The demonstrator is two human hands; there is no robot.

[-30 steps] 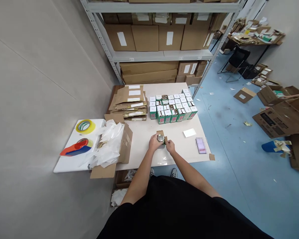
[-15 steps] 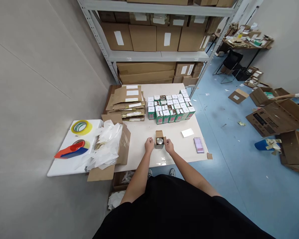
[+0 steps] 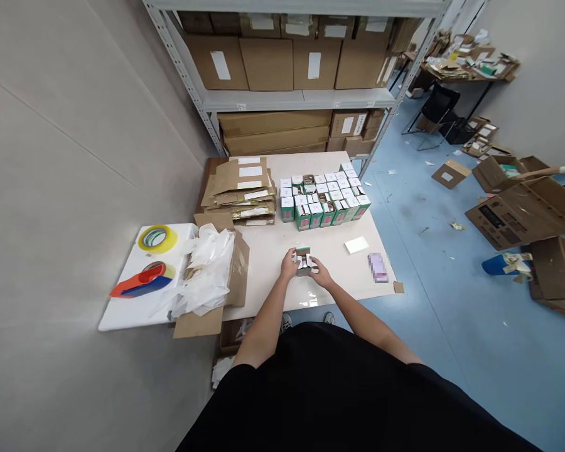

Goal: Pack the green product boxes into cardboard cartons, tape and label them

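A small carton [image 3: 304,272] stands upright near the front edge of the table, its back flap raised and its white side flaps partly folded in over the opening. My left hand [image 3: 289,265] grips the carton's left side, fingers curled around it. On the opposite side, my right hand [image 3: 321,274] holds the carton by its right edge, thumb near the flap. The flaps hide most of what is inside. Farther back, a block of similar white-and-green cartons [image 3: 327,213] stands in rows, some with open tops.
Flattened cardboard [image 3: 238,177] is stacked at the back left. An open box [image 3: 239,270] of white plastic bags stands left, beside tape rolls [image 3: 157,239] and a red-and-blue tape dispenser [image 3: 141,282]. A white card [image 3: 356,245] lies right. A co-worker's arm [image 3: 546,172] reaches into boxes far right.
Both hands have closed in on the small carton. Its side flaps have come inward, covering the round silver lid that showed inside before.
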